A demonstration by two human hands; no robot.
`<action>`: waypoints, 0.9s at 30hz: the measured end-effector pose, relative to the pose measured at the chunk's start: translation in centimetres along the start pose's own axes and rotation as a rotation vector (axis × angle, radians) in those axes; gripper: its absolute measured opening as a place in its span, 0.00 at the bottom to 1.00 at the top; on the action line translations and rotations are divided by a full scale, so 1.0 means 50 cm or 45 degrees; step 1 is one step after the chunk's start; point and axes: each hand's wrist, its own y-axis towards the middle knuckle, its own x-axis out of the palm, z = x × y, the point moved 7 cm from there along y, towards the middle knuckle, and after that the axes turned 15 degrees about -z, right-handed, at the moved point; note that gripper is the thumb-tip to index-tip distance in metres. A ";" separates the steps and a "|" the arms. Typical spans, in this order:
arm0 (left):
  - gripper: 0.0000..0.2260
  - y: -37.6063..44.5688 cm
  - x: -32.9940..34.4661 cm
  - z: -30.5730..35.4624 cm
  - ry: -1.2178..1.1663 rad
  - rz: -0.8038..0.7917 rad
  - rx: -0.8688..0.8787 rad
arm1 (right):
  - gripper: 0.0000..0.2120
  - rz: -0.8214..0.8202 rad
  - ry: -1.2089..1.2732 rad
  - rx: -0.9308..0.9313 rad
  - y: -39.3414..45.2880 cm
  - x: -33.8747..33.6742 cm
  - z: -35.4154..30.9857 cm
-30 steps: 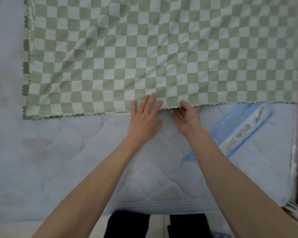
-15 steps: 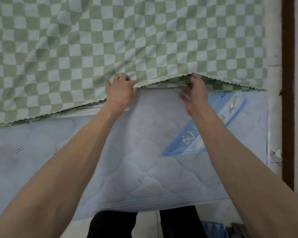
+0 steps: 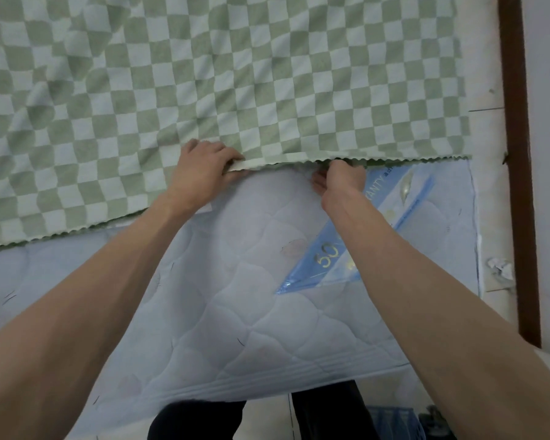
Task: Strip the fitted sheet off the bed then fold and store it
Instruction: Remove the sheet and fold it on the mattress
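Observation:
A green-and-white checked sheet point(image 3: 223, 77) lies spread over the far part of a pale blue quilted mattress point(image 3: 235, 296). Its scalloped near edge runs across the middle of the view. My left hand point(image 3: 204, 168) is closed on that edge, pinching a rolled bit of it. My right hand point(image 3: 338, 179) grips the same edge a little to the right, with its fingers tucked under the lifted fabric. Between my hands the edge is raised off the mattress.
A shiny blue label point(image 3: 362, 230) is on the mattress under my right forearm. A dark brown wooden frame point(image 3: 518, 154) runs along the right side, with a white wall beyond. My dark trouser legs point(image 3: 197, 420) and a blue crate point(image 3: 394, 422) show at the bottom.
A second ago both hands lay flat at the sheet's near edge. They have since reached forward, closed on the edge and lifted it; my right hand now digs further under the fabric.

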 end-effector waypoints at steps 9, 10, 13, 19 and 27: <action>0.10 0.033 0.012 0.084 -0.298 0.173 0.034 | 0.04 0.066 -0.204 -0.211 0.029 -0.050 -0.055; 0.09 0.041 0.012 0.088 -0.303 0.157 0.019 | 0.07 0.051 -0.247 -0.237 0.034 -0.057 -0.063; 0.06 0.057 0.007 0.099 -0.358 0.151 0.007 | 0.13 -0.025 -0.540 -0.325 0.046 -0.069 -0.088; 0.13 0.064 -0.008 0.133 -0.245 0.198 0.105 | 0.05 -0.222 -0.739 -0.269 0.052 -0.084 -0.093; 0.19 0.051 0.042 0.187 0.316 0.190 0.233 | 0.06 -0.252 -0.434 -0.231 0.051 -0.092 -0.067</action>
